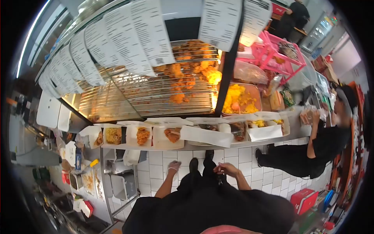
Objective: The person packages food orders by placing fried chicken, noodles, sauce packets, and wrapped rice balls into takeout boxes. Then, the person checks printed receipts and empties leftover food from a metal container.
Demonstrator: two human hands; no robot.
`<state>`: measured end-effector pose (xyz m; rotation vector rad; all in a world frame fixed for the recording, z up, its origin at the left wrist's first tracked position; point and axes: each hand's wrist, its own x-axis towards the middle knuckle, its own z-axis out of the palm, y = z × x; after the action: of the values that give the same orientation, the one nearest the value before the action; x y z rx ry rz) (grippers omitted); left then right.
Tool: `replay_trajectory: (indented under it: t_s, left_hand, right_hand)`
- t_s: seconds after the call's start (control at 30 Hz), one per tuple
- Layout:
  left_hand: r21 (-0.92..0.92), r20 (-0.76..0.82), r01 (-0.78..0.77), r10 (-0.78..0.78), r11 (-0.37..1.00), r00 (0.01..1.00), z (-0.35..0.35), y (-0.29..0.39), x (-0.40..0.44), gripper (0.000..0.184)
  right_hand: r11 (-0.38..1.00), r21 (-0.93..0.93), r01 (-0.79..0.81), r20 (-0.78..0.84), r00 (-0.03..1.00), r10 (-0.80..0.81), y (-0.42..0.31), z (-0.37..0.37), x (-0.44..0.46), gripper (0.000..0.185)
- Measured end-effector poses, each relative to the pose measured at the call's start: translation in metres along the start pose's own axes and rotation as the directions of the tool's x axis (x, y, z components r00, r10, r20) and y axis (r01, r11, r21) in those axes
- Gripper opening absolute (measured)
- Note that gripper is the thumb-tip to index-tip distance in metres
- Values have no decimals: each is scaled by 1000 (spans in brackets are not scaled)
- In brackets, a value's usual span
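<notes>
— Where to find both hands?
— Apart, below the narrow metal counter (pixel 295 128). Clear-gloved left hand (pixel 174 167) loosely bent; bare right hand (pixel 228 168) with curled fingers. Too small in view to tell either's grip, wide, narrow or holding something.
— And nearest to them?
— Just beyond, on the counter, a row of open white cardboard boxes (pixel 157 143), some with orange-brown, craggy fried chicken pieces (pixel 142 135).
— Any danger there?
— Tipping, from snagging the long white cardboard flap (pixel 210 137) at the front. Spilling onto the white tiled floor (pixel 241 154), from nudging boxes so near the edge. Crushing too, from pressing tightly packed neighbours together.
</notes>
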<state>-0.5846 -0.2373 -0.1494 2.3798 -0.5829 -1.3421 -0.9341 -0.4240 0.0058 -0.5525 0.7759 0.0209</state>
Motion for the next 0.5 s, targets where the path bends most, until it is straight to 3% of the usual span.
replay_trajectory:
  t_s: [0.03,0.07,0.1,0.13,0.17,0.2,0.23,0.27,0.3,0.33,0.37,0.4,0.43,0.5]
  left_hand:
    - [281,126,-280,254,918,959,35,-29,34,52]
    - [488,242,-539,487,686,839,66,-51,61,56]
    - [504,334,-427,287,751,898,63,-7,24,58]
    - [521,493,-563,313,642,812,77,-6,19,51]
    - [567,547,-519,179,640,818,97,-23,19,44]
    - [625,583,-500,67,599,810,111,-19,38,38]
    - [612,553,-658,358,438,752,115,-17,54,36]
    - [587,530,-772,605,245,594,112,-32,52,34]
    - [555,493,-831,789,40,368,118,-26,44,32]
    - [623,448,-774,761,112,470,131,-4,29,31]
    - [687,386,-703,728,183,566,141,21,2,30]
    - [690,428,-698,669,194,608,156,34,-5,31]
    - [699,460,-684,602,207,652,169,47,-11,32]
    - [848,316,-360,174,390,933,227,82,-32,44]
  right_hand:
    - [993,-95,72,-267,959,-95,57,-30,-8,39]
    - [969,-211,126,-500,838,-218,107,-63,-4,36]
    - [989,-131,71,-692,707,-143,156,-81,-20,32]
    - [998,-34,57,-843,534,-59,202,-97,-37,29]
    - [821,-548,-160,-706,614,-352,300,-153,-49,27]
    - [364,-871,-331,-491,626,-605,392,-207,-62,26]
    - [929,-326,-174,-728,673,-129,370,-168,-104,26]
    - [891,454,3,-757,528,384,360,-136,-143,26]
    - [841,504,196,-754,575,318,412,-160,-153,27]
    - [745,555,370,-746,618,249,479,-198,-158,29]
    - [685,535,494,-818,506,274,455,-182,-186,33]
    - [625,505,595,-862,389,326,452,-179,-215,39]
    - [585,478,655,-878,369,304,461,-196,-236,40]
    - [580,398,711,-917,291,272,455,-247,-279,41]
